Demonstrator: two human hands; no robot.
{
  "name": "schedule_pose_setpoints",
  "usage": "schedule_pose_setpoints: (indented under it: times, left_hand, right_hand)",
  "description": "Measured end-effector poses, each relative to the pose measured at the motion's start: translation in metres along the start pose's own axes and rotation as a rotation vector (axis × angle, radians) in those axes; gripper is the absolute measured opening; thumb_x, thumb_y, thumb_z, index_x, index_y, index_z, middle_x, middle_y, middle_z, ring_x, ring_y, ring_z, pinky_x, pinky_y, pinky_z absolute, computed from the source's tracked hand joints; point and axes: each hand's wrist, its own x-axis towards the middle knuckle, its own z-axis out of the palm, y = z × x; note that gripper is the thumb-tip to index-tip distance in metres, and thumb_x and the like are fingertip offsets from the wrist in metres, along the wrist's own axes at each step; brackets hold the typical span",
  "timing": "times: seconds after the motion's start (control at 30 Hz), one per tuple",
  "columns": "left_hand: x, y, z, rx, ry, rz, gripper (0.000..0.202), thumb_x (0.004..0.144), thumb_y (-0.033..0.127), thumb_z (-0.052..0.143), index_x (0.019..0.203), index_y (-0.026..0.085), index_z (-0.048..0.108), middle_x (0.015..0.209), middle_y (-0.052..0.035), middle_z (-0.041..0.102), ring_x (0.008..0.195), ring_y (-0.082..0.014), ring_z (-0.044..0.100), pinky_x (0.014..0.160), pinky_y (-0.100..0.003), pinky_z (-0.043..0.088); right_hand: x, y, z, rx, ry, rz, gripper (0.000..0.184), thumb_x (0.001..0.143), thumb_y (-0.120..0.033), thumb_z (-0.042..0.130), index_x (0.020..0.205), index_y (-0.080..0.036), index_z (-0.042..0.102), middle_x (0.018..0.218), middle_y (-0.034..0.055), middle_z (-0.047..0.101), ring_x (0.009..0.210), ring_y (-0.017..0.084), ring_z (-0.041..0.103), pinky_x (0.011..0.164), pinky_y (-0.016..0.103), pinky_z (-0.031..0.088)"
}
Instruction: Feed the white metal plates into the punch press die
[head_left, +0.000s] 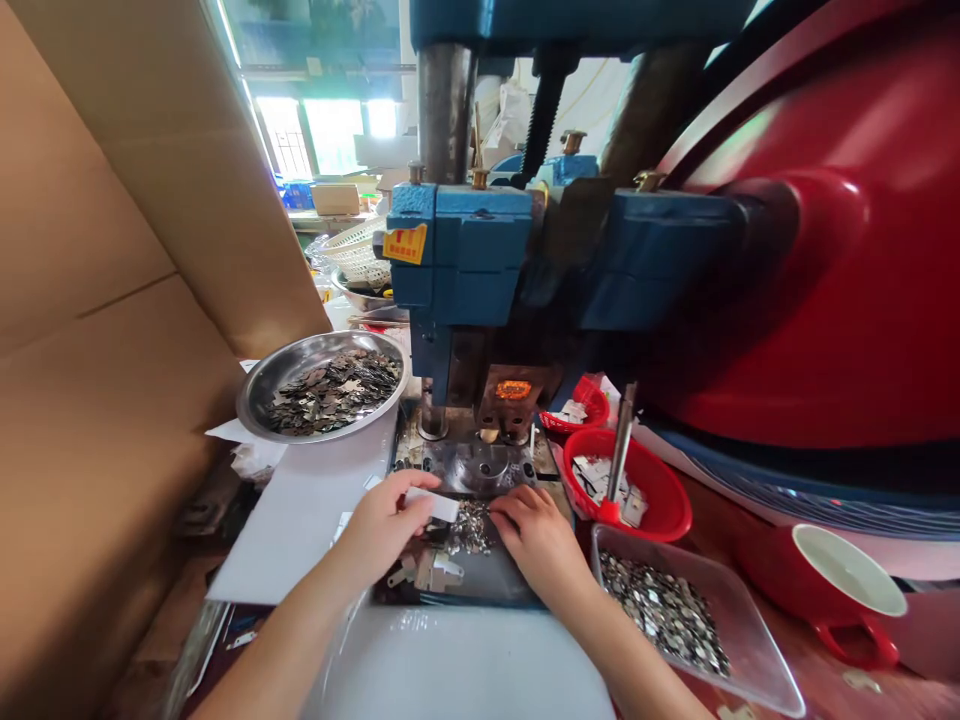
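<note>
My left hand [390, 522] pinches a flat white strip [442, 506] between thumb and fingers, just in front of the press's die block [480, 466]. The strip's free end points right, over a heap of small shiny metal pieces [470, 530]. On the right side of that heap is my right hand [546, 545]. Its fingers are bent and drawn together, and whatever lies under the fingertips is hidden. Flat metal plates with tabs [439, 570] lie on the dark press bed nearer to me, below the left hand.
A steel bowl [251, 400] of dark stamped plates stands left. Right are red baskets [679, 515] with metal plates, a clear bin [765, 650] of small metal pieces and a red mug [862, 590]. The blue press [480, 250] towers ahead, its red flywheel [825, 250] at right, cardboard [97, 450] at left.
</note>
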Motion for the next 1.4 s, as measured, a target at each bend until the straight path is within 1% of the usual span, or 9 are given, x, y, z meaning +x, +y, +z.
schedule_pose_setpoints:
  times: [0.13,0.27,0.47,0.67,0.87,0.97,1.1,1.23,1.4]
  left_hand:
    - [0.009,-0.003,0.024,-0.098,-0.002,0.049,0.032,0.08,0.031,0.053,0.109,0.022,0.06,0.068,0.003,0.056,0.065,-0.0132,0.058,0.066,-0.025,0.047]
    - [0.014,-0.02,0.032,-0.159,0.115,0.022,0.033,0.078,0.033,0.055,0.107,0.02,0.061,0.066,0.0032,0.056,0.064,-0.0138,0.058,0.062,-0.025,0.047]
    - [0.018,-0.031,0.037,-0.229,0.151,-0.003,0.033,0.076,0.033,0.057,0.105,0.017,0.063,0.062,0.003,0.058,0.06,-0.0134,0.057,0.058,-0.024,0.046]
    - [0.012,-0.021,0.037,-0.394,0.114,-0.085,0.037,0.073,0.022,0.057,0.109,0.014,0.064,0.066,0.001,0.062,0.062,-0.0123,0.059,0.063,-0.024,0.05]
    - [0.012,-0.022,0.037,-0.499,0.076,-0.105,0.037,0.072,0.016,0.057,0.108,0.015,0.065,0.071,0.0004,0.065,0.065,-0.0116,0.061,0.067,-0.024,0.051]
    - [0.014,-0.027,0.039,-0.514,0.056,-0.054,0.036,0.074,0.023,0.059,0.109,0.016,0.064,0.073,-0.0001,0.066,0.068,-0.0129,0.061,0.069,-0.026,0.051]
    - [0.01,-0.027,0.041,-0.371,0.09,0.033,0.032,0.077,0.031,0.059,0.105,0.017,0.066,0.08,-0.0023,0.068,0.071,-0.0158,0.062,0.067,-0.028,0.051]
    - [0.015,-0.013,0.041,-0.113,0.148,0.178,0.024,0.079,0.028,0.058,0.099,0.02,0.067,0.084,-0.002,0.069,0.073,-0.0164,0.062,0.07,-0.028,0.05]
    - [0.051,0.009,0.047,0.147,0.249,0.326,0.017,0.079,0.022,0.057,0.092,0.021,0.068,0.085,-0.0018,0.067,0.077,-0.0166,0.061,0.075,-0.03,0.048]
  right_hand:
    - [0.0,-0.005,0.005,-0.09,0.01,0.016,0.019,0.083,-0.017,0.051,0.07,-0.024,0.063,0.072,0.0028,0.06,0.071,0.019,0.056,0.066,0.032,0.046]
    - [0.001,-0.005,-0.003,-0.025,0.066,0.045,0.017,0.082,-0.018,0.049,0.072,-0.023,0.062,0.075,0.0035,0.06,0.074,0.02,0.056,0.068,0.033,0.045]
    - [0.044,-0.005,-0.014,-0.036,0.236,0.008,0.019,0.086,-0.021,0.047,0.08,-0.022,0.064,0.081,0.0055,0.061,0.079,0.021,0.054,0.074,0.035,0.044]
    - [0.055,0.003,-0.013,-0.129,0.177,-0.102,0.024,0.088,-0.027,0.047,0.095,-0.022,0.069,0.089,0.0075,0.063,0.083,0.022,0.053,0.075,0.036,0.045]
    - [0.03,-0.007,-0.018,0.068,0.179,-0.07,0.026,0.089,-0.029,0.045,0.105,-0.023,0.066,0.101,0.0067,0.065,0.095,0.022,0.057,0.086,0.039,0.045]
    - [0.02,-0.024,-0.017,0.26,0.027,-0.019,0.025,0.088,-0.03,0.048,0.105,-0.024,0.064,0.098,0.0049,0.068,0.091,0.021,0.062,0.08,0.035,0.049]
    - [0.013,-0.034,-0.015,0.441,-0.051,0.149,0.021,0.086,-0.032,0.049,0.092,-0.022,0.066,0.091,0.0041,0.07,0.084,0.019,0.064,0.074,0.031,0.05]
    - [0.017,-0.024,-0.013,0.47,0.03,0.203,0.022,0.085,-0.035,0.05,0.095,-0.023,0.065,0.091,0.0038,0.069,0.084,0.019,0.063,0.075,0.031,0.049]
    - [0.039,-0.003,-0.006,0.382,0.228,0.222,0.02,0.083,-0.037,0.052,0.089,-0.022,0.064,0.085,0.0051,0.066,0.082,0.022,0.06,0.075,0.035,0.047]
